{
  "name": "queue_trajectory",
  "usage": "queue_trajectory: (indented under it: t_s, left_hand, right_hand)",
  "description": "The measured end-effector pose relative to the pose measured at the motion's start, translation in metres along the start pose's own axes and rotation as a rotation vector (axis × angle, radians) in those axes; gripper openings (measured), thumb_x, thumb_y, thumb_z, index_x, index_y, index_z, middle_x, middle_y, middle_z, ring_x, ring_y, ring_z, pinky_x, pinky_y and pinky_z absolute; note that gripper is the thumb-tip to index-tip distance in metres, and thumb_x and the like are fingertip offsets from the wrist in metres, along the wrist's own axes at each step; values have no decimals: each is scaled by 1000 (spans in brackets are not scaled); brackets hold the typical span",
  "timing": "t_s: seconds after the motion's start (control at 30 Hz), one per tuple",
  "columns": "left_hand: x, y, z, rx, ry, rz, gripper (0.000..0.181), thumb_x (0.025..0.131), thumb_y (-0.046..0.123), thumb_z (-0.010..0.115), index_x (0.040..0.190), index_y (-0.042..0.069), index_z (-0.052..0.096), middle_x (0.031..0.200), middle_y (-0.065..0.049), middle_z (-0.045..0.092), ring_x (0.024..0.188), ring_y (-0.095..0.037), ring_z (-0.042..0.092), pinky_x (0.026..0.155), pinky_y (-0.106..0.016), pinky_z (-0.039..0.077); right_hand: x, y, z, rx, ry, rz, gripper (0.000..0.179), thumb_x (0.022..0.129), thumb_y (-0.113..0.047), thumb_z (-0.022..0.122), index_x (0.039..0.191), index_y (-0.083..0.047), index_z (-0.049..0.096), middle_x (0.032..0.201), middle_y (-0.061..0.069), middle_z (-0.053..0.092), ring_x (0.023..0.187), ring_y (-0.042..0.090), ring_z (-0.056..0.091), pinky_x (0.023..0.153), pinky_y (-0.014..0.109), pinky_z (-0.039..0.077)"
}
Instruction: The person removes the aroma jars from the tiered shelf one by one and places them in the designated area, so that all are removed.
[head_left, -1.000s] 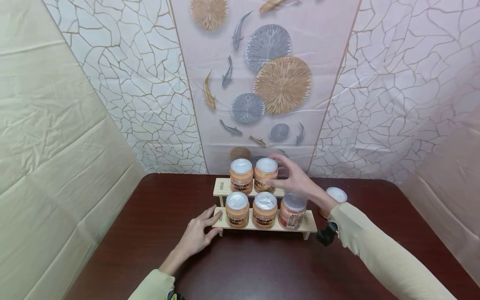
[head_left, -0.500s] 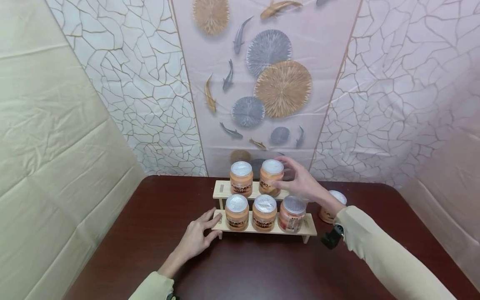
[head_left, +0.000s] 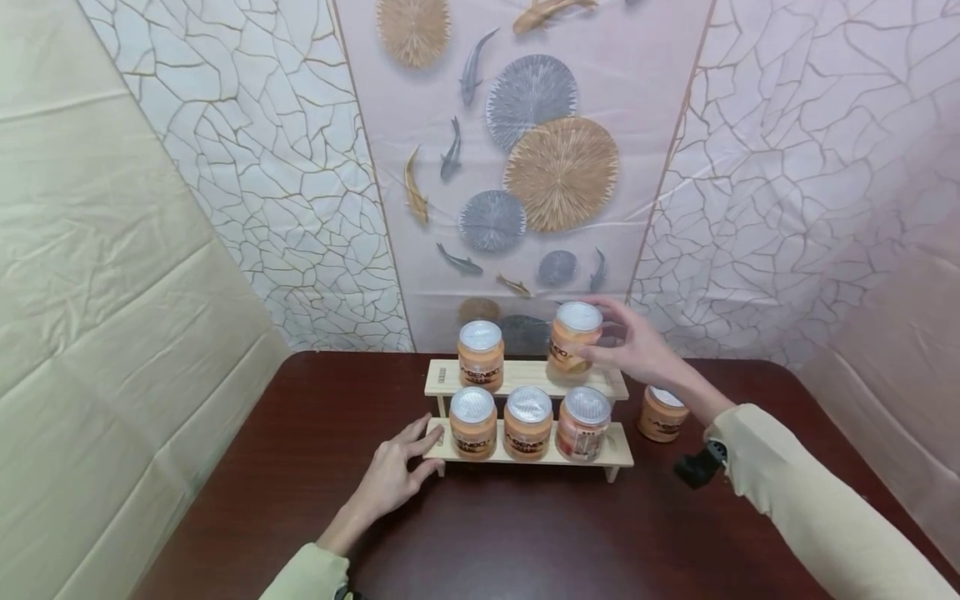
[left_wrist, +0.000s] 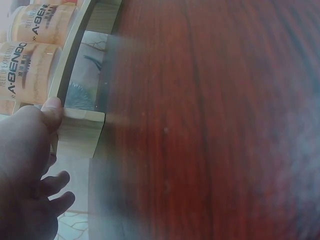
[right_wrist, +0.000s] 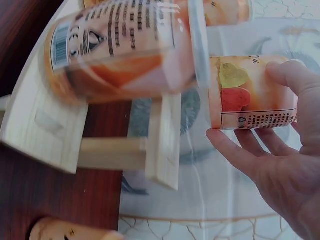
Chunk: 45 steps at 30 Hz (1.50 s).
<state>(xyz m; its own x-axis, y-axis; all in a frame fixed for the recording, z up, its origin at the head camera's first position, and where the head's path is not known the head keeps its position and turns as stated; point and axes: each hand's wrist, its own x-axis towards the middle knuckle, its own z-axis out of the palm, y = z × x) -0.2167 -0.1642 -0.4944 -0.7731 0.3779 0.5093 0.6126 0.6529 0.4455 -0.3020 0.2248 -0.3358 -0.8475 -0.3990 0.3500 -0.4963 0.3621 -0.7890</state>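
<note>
My right hand [head_left: 637, 346] holds an orange jar with a clear lid [head_left: 567, 343] between thumb and fingers, over the right half of the upper shelf [head_left: 528, 373]. In the right wrist view the held jar [right_wrist: 240, 100] shows yellow and red heart shapes on its label. My left hand [head_left: 390, 471] pinches the left end of the light wooden lower shelf [head_left: 618, 450], the thumb at its front edge. Another jar [head_left: 481, 358] stands on the upper shelf at left. On the lower one stand a left jar [head_left: 473, 427], a middle jar [head_left: 528, 427] and a right jar [head_left: 581, 427].
One more jar [head_left: 663, 415] sits on the dark red-brown table [head_left: 510, 533], right of the shelves. Behind the table hangs a patterned cloth [head_left: 562, 175] with fish and round leaves. A pale cloth wall [head_left: 150, 333] borders the left side.
My right hand has carried the held jar rightward along the upper shelf, away from the jar at left, and slightly up. My left hand stays at the lower shelf's left end.
</note>
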Motion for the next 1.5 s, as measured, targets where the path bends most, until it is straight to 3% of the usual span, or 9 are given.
queue_trajectory:
  t_s: [0.17,0.37,0.63,0.87,1.13,1.5]
  left_hand:
    - [-3,0,0,-2,-11,-21,51,87,19,80,132,2,65,141,-29,50,126,-44,53,95,-57,48]
    - [-3,-1,0,7,-2,-4,50,87,18,80,132,1,65,140,-30,51,124,-44,54,93,-56,50]
    - [2,-2,1,17,10,13,51,86,18,80,131,1,65,140,-29,52,123,-44,55,92,-57,50]
    - [0,-2,3,9,-1,19,50,86,17,81,131,1,66,139,-30,52,123,-46,54,92,-57,50]
    - [4,-5,-3,11,20,17,50,85,17,81,131,1,66,140,-28,52,124,-44,54,93,-57,49]
    - [1,-4,2,28,14,27,52,84,17,82,130,0,66,139,-29,52,122,-46,55,91,-58,50]
  right_hand:
    - [-8,-3,-15,-40,22,23,72,85,-6,80,146,-3,43,134,20,52,119,45,55,99,60,44]
    - [-20,-7,-35,-94,37,60,72,86,-10,80,147,-6,42,135,17,51,121,46,53,93,56,48]
    - [-31,-5,-59,-106,63,71,76,88,-8,78,151,-5,36,140,19,47,124,44,50,84,18,49]
    - [-45,5,-73,-162,102,89,77,88,-8,78,152,-4,35,140,19,45,124,44,49,83,11,46]
    - [-52,13,-86,-145,157,80,69,88,-4,77,146,-5,41,131,10,50,109,2,53,82,14,50]
    - [-75,25,-100,-205,196,163,70,87,-8,79,147,-8,43,135,9,48,106,-6,50,79,12,49]
